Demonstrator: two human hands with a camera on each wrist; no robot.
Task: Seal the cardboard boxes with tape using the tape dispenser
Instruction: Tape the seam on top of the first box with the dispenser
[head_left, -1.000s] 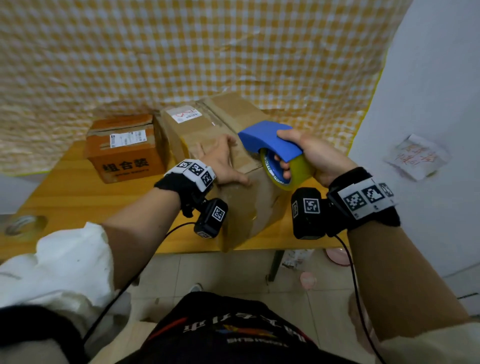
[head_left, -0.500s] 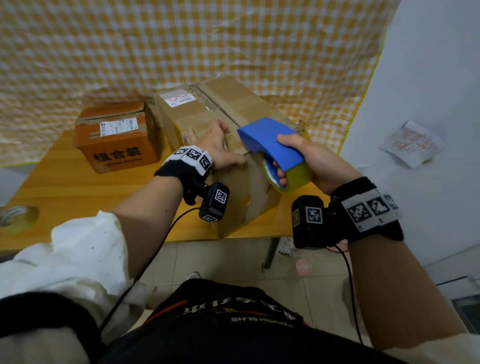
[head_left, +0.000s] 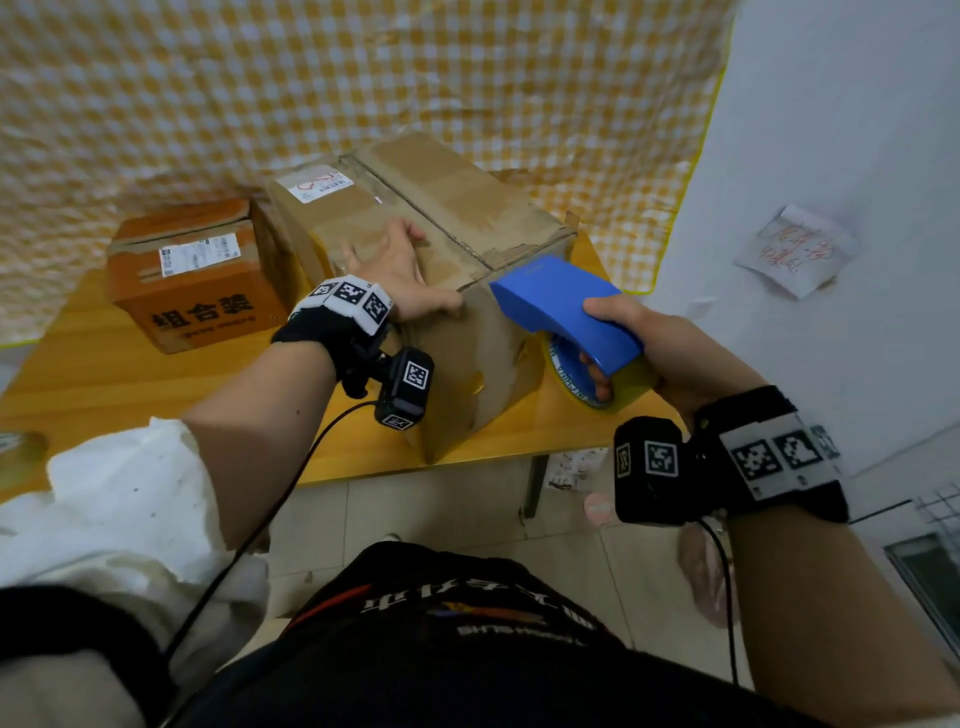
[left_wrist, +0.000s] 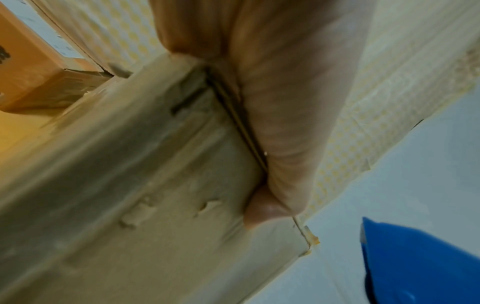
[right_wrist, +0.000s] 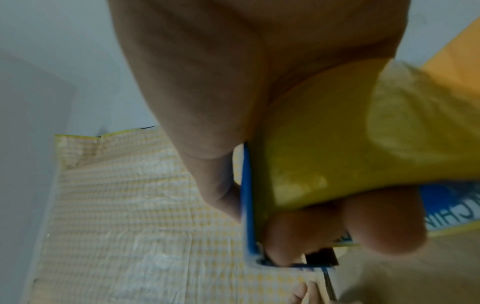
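A large worn cardboard box (head_left: 467, 208) stands on the wooden table (head_left: 130, 384), its top flaps closed along a centre seam. My left hand (head_left: 400, 270) presses flat on the top near the front corner, thumb lying along the front edge; the left wrist view shows the left hand (left_wrist: 272, 92) against the box (left_wrist: 155, 185) edge. My right hand (head_left: 670, 353) grips a blue tape dispenser (head_left: 561, 312) with a yellow tape roll (head_left: 628, 389). Its nose sits by the box's near right side, just below the top edge. In the right wrist view, fingers (right_wrist: 384, 224) curl through the tape roll (right_wrist: 363, 133).
A smaller orange box (head_left: 192, 280) with a white label stands left of the big one. Another tape roll (head_left: 21, 447) lies at the table's left edge. A yellow checked cloth (head_left: 363, 78) hangs behind; a white wall with a paper note (head_left: 795, 249) is on the right.
The right hand has brought the dispenser from above the box top, forward and down over the near edge to the box's side. The left hand has stayed pressed on the top.
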